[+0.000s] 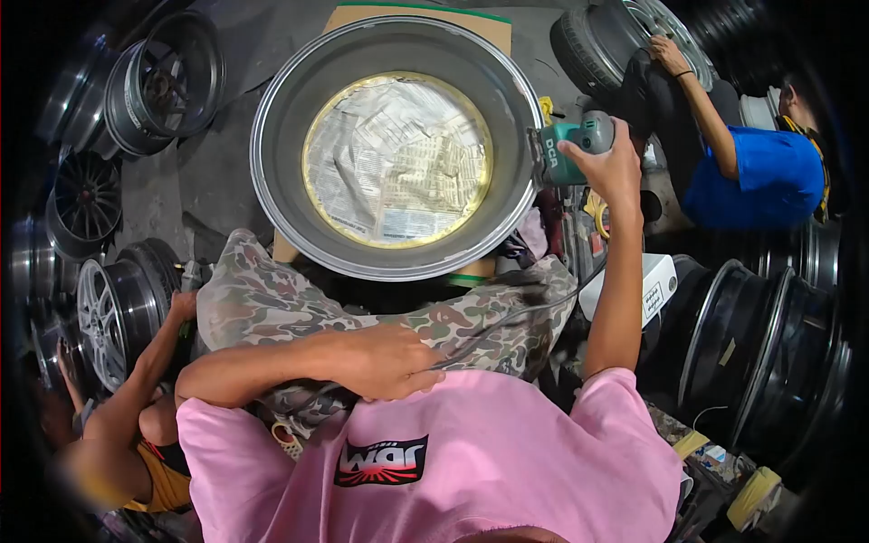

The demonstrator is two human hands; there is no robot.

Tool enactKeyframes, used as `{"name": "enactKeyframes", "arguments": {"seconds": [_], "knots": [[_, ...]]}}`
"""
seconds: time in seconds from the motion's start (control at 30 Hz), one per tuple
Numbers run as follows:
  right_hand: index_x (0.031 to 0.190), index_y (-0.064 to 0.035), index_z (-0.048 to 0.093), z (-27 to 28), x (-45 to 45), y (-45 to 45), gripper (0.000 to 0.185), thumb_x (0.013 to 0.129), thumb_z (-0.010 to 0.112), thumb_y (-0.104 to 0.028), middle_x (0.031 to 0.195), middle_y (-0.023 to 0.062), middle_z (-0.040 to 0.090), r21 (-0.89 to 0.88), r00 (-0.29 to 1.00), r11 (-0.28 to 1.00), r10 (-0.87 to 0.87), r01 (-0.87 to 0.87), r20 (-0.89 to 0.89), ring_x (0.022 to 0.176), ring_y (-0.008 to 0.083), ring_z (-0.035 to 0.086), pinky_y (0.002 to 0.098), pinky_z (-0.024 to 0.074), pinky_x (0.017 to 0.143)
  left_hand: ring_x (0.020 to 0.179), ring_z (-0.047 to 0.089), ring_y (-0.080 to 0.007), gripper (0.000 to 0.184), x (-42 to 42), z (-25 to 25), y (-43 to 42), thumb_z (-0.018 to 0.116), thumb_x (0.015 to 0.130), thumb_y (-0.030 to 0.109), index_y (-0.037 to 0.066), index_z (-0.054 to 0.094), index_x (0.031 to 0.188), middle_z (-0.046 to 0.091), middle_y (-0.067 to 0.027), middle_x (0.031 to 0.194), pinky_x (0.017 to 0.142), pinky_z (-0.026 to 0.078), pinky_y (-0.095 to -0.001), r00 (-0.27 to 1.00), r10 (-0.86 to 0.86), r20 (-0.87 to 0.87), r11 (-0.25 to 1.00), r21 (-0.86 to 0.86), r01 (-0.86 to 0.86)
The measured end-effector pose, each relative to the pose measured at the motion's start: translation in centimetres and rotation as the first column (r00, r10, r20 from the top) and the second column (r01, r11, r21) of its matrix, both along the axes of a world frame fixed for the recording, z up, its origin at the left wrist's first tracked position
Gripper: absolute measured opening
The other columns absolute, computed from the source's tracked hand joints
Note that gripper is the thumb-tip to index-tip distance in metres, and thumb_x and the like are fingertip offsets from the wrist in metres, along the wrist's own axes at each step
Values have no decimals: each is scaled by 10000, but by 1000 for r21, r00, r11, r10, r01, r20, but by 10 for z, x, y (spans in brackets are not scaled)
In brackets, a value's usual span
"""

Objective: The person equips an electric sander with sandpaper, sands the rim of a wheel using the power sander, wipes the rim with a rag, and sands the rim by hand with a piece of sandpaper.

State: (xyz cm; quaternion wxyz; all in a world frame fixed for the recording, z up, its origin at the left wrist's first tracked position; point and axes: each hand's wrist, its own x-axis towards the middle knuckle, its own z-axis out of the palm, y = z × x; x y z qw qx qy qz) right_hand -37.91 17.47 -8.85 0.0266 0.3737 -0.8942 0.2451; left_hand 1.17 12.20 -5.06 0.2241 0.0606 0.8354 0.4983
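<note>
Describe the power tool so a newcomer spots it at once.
Find the big wheel rim with newspaper across its middle. At its right edge, the right hand grips the power tool. Its green body, lettered DCA, sets it apart from the nearby white box.

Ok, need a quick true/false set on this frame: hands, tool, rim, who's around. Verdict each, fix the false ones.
1. The right hand holds the tool. True.
2. Both hands are on the tool. False: the left hand lies by the pink shirt; a cord runs to it, grip unclear.
3. Newspaper covers the middle of the rim. True.
4. The newspaper is edged in blue. False: its border is yellow.
5. A person in a blue shirt is at picture right. True.
</note>
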Motion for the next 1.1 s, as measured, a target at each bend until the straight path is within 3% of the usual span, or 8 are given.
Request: {"name": "enactKeyframes", "arguments": {"seconds": [0.1, 0.3, 0.5, 0.6, 0.7, 0.8, 0.9, 1.1], "knots": [[1389, -30, 535, 7, -22, -34, 970, 651, 921, -527, 1235, 253, 685, 23, 1000, 1000, 9, -9, 27, 1163, 429, 663, 498, 530, 981, 772, 667, -490, 373, -12, 7, -8, 518, 1049, 278, -56, 647, 948, 666, -287, 768, 738, 531, -559, 993, -1, 117, 1000, 3, 1], [1433, -55, 505, 6, -64, -143, 1014, 663, 896, -587, 1302, 263, 649, 107, 984, 991, 102, -86, -149, 1180, 441, 655, 506, 538, 989, 773, 674, -499, 398, -21, 26, -30, 507, 1044, 260, -73, 641, 872, 676, -280, 764, 738, 546, -554, 994, 81, 69, 981, -181, -68], [1390, -59, 521, 15, -54, -252, 942, 695, 893, -574, 1321, 295, 617, 116, 986, 991, 78, -61, -145, 1167, 475, 656, 531, 558, 968, 768, 669, -512, 389, -15, 12, -54, 500, 1044, 245, -81, 641, 887, 665, -294, 728, 741, 534, -572, 939, 336, -74, 936, -87, -342], [1413, -50, 495, 18, -35, -302, 1024, 672, 870, -647, 1268, 262, 682, 110, 974, 992, 87, -65, -208, 1200, 441, 655, 498, 542, 998, 740, 668, -508, 372, -13, 23, -66, 506, 1042, 228, -87, 636, 891, 654, -292, 696, 716, 523, -576, 919, 392, 34, 917, -90, -388], [1401, -60, 497, 12, -10, -343, 1004, 670, 881, -631, 1317, 291, 635, 79, 959, 987, 157, -142, -236, 1199, 471, 645, 518, 541, 1002, 702, 642, -506, 332, -10, 20, -73, 505, 1048, 212, -88, 598, 939, 621, -279, 671, 691, 506, -563, 919, 393, 25, 916, -95, -389], [1325, -10, 511, 25, 37, -339, 857, 700, 892, -456, 1271, 285, 617, -49, 966, 981, 178, -190, -185, 1205, 422, 635, 486, 543, 993, 687, 631, -506, 310, -9, 21, -76, 509, 1048, 200, -88, 582, 958, 601, -272, 652, 670, 501, -556, 928, 372, 14, 924, -98, -369], [1390, -67, 498, 8, 15, -334, 986, 673, 888, -620, 1342, 318, 594, -19, 940, 984, 165, -178, -298, 1200, 490, 635, 528, 542, 996, 669, 635, -503, 298, -3, 23, -78, 516, 1044, 192, -80, 589, 949, 599, -266, 641, 646, 504, -560, 927, 375, -6, 922, -101, -374], [1408, -52, 430, 1, 7, -255, 943, 711, 917, -461, 1329, 352, 509, -64, 960, 997, 28, -47, -277, 1111, 562, 640, 576, 572, 920, 584, 652, -446, 301, 17, 29, -82, 544, 1027, 157, -73, 608, 844, 601, -229, 595, 557, 514, -516, 933, 345, -102, 931, -86, -354]]}}
